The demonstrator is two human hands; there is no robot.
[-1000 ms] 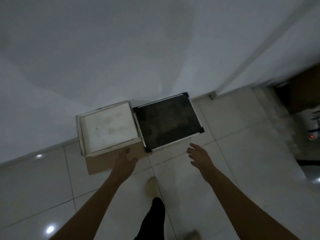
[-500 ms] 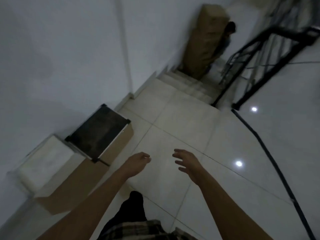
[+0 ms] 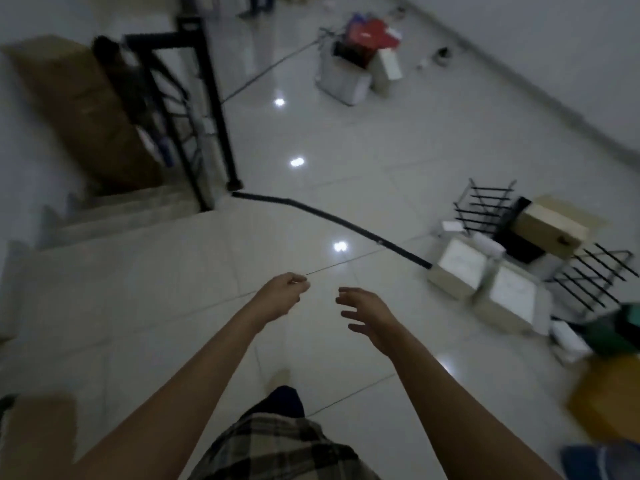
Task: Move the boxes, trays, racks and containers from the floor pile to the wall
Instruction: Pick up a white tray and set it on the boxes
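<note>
Midway, seemingly: left hand (image 3: 282, 294) loosely curled, right hand (image 3: 367, 315) spread, both empty; floor pile (image 3: 460, 263) of boxes (image 3: 550, 221), wire racks (image 3: 483, 211) awaits moving; much left.

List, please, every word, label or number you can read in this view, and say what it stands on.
No text can be read anywhere in this view.
white-topped boxes in the near pile: faint marks on the lids, too blurred to read.
red box in the far pile: any print is too small and blurred.
tan cardboard box beside the black racks: no legible label.
</note>
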